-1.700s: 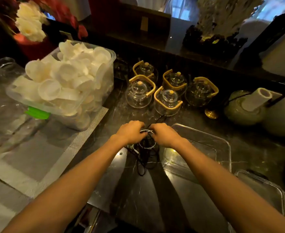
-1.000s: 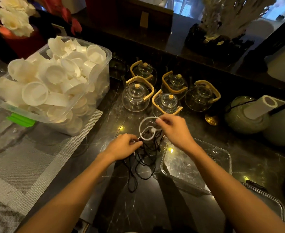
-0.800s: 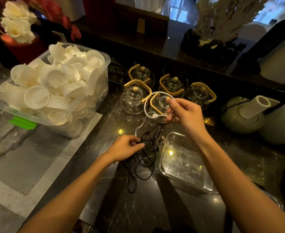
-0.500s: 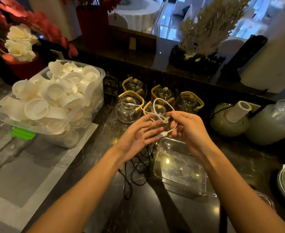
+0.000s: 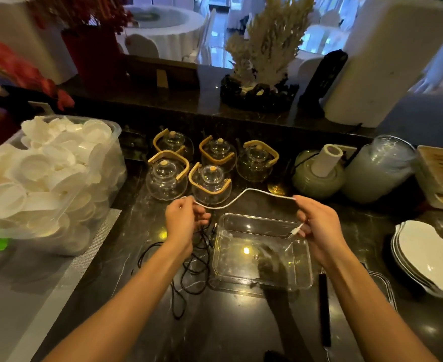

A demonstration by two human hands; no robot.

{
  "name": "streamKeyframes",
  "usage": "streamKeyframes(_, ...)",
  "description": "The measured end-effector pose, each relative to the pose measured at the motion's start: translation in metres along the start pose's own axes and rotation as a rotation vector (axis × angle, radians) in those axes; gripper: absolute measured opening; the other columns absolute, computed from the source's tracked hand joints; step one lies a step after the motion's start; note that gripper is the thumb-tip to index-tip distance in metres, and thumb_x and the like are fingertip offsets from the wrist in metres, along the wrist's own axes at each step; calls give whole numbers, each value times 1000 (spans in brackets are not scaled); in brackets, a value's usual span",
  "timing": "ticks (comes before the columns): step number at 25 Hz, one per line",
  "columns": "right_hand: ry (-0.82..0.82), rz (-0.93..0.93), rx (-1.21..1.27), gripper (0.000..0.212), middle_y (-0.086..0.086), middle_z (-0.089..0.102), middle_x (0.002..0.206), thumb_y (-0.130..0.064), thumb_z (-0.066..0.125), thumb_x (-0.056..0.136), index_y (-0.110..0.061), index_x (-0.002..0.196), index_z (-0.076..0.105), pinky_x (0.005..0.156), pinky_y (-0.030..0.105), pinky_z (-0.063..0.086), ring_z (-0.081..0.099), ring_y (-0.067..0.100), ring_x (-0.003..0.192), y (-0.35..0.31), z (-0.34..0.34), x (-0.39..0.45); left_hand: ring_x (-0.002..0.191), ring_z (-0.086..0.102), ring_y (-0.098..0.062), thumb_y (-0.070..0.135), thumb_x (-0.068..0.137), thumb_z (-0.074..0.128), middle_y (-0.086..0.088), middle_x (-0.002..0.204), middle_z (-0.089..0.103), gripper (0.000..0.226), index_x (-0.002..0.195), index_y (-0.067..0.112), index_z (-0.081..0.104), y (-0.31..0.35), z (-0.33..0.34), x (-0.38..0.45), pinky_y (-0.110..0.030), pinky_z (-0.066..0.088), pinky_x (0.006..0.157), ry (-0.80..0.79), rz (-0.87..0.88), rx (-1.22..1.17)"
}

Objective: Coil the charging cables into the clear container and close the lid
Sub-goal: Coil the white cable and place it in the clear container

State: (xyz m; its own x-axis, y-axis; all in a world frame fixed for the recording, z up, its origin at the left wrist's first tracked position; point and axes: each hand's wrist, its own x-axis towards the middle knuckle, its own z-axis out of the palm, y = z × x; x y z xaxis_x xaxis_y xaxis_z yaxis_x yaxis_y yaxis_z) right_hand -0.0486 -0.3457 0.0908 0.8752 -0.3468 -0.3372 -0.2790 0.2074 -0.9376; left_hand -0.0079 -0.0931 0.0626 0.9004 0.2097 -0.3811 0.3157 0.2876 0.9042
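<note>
White charging cable [image 5: 241,198] stretched between my left hand [image 5: 185,220] and right hand [image 5: 317,223], each grip pinched on an end above the clear container [image 5: 262,253] near the counter's front edge — light, limp, springy, so I'd loop it from the plug ends.

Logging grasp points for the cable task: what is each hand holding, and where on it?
Both hold the white charging cable: the left hand near one end, the right hand near the other, its plug hanging below the fingers.
</note>
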Motion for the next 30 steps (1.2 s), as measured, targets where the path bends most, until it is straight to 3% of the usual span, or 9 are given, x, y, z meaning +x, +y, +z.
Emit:
streamKeyframes(6,-252,58,238,25,9,68,75,-10,52,102,3,119,65,60,28,61,66,12,56,-23,-2,-8,62,65,-15,19,102,55,-12,76,64,19,94,2,60,-22,30,-15,-25,52,54,-525,-127,516)
streamKeyframes(9,-350,112,394,28,19,77,107,-10,50,101,5,121,63,69,25,63,78,21,92,-30,3,-17,78,67,-17,17,97,63,-9,86,69,10,101,10,67,-25,40,-19,-29,55,67,-598,84,583)
streamKeyframes(12,-362,94,357,27,20,74,119,-10,51,102,4,120,64,74,23,62,74,22,110,-23,8,-20,95,67,-12,11,92,67,-4,102,71,25,115,23,68,-20,50,-26,-25,55,84,-599,347,489)
streamKeyframes(15,-274,106,272,22,22,76,113,-13,56,102,3,110,69,76,25,63,76,20,101,-7,14,-19,77,59,-7,26,92,69,-5,87,66,9,97,19,69,-17,58,-31,-25,49,71,-480,410,493)
streamKeyframes(17,-235,127,311,25,23,76,111,-14,57,102,6,114,68,77,26,63,77,20,97,0,16,-18,82,58,-3,36,91,69,3,93,63,14,98,24,70,-21,58,-29,-18,46,74,-417,427,611)
streamKeyframes(19,-210,138,367,27,22,76,109,-15,57,102,7,114,68,76,25,63,78,19,93,3,16,-17,88,61,-4,38,92,69,4,97,65,16,99,25,75,-24,56,-25,-20,47,79,-469,411,618)
streamKeyframes(22,-201,151,308,26,18,78,100,-21,60,102,1,110,71,67,27,63,77,18,80,6,14,-18,75,62,-10,31,95,67,-5,80,69,21,89,13,75,-22,58,-27,-27,50,72,-518,345,394)
streamKeyframes(26,-304,37,-190,27,8,59,68,-32,62,101,-6,99,71,43,25,37,45,14,46,19,13,-25,84,68,-15,29,98,61,-5,84,70,25,92,7,71,-18,70,-27,-26,55,75,-393,210,154)
streamKeyframes(30,-412,56,-56,26,1,37,63,-26,54,105,-11,89,68,43,23,29,29,12,49,29,21,-30,106,71,-19,36,102,51,-11,113,75,39,119,6,69,-20,76,-31,-26,55,86,-559,-82,55)
